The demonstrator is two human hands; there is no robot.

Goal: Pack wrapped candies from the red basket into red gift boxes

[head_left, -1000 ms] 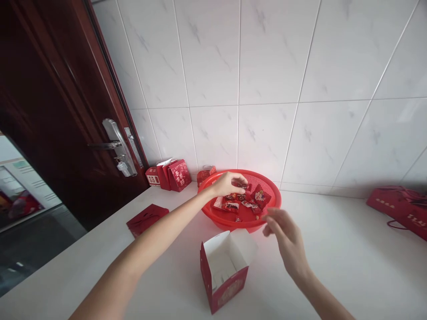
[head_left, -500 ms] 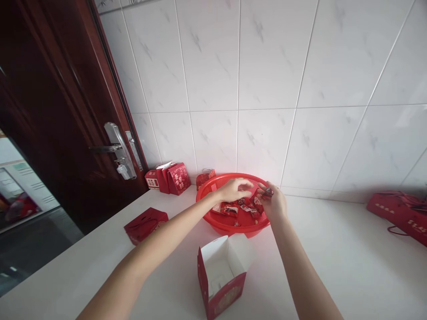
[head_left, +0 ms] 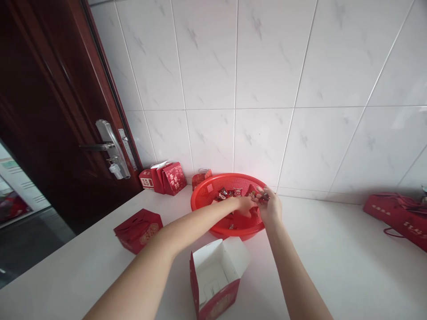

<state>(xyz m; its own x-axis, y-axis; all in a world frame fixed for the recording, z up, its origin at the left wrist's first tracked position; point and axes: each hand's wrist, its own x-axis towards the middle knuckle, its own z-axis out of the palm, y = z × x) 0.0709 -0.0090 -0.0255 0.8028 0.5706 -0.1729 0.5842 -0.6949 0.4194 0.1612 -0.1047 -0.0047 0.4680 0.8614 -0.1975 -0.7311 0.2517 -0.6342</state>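
My right hand (head_left: 271, 206) is cupped over the right rim of a red plastic basket (head_left: 200, 200), fingers curled around small wrapped candies (head_left: 264, 198). Inside the basket, close by, my left hand (head_left: 246, 206) reaches low toward the right side. Motion blurs its fingers, so what they hold cannot be made out. More wrapped candies (head_left: 223, 194) lie in the basket, partly hidden by my left forearm. In front of the basket stands an open red box (head_left: 218, 300) with a white inside and a raised flap.
A closed red box (head_left: 136, 229) sits at the left. Several small red gift boxes (head_left: 173, 178) stand by the tiled wall, one more (head_left: 201, 178) behind the basket. A red package with a cord (head_left: 396, 215) lies far right. A dark wooden door (head_left: 63, 111) borders the table's left side.
My left hand has moved down and right within the basket, closer to my right hand. My right hand stays near the rim with candies. The view has shifted slightly.
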